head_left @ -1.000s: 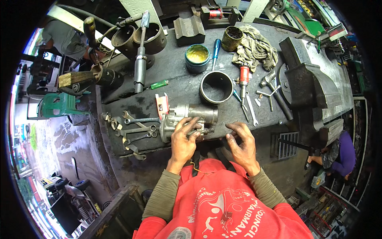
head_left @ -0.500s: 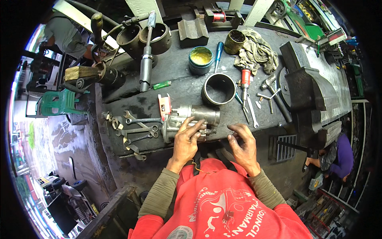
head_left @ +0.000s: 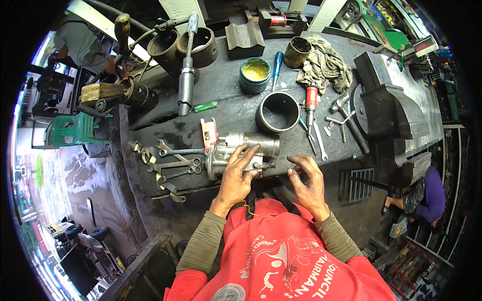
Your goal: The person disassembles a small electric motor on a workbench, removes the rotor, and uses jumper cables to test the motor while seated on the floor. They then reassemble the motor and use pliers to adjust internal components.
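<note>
Left hand (head_left: 236, 174) draped over metal housing (head_left: 262, 143), near edge of workbench (head_left: 298, 143); right hand (head_left: 306, 183) apart, half-curled, thumb off fingers. Steel ring (head_left: 266, 124) beyond housing, spanners (head_left: 175, 164) near left edge.

White capital lettering (head_left: 306, 274) (some of it tilted) covers the red shirt (head_left: 296, 251) beside a round emblem (head_left: 228, 293).

One motor (head_left: 261, 143) — one hammer (head_left: 358, 134) (one rag (head_left: 324, 67))
</note>
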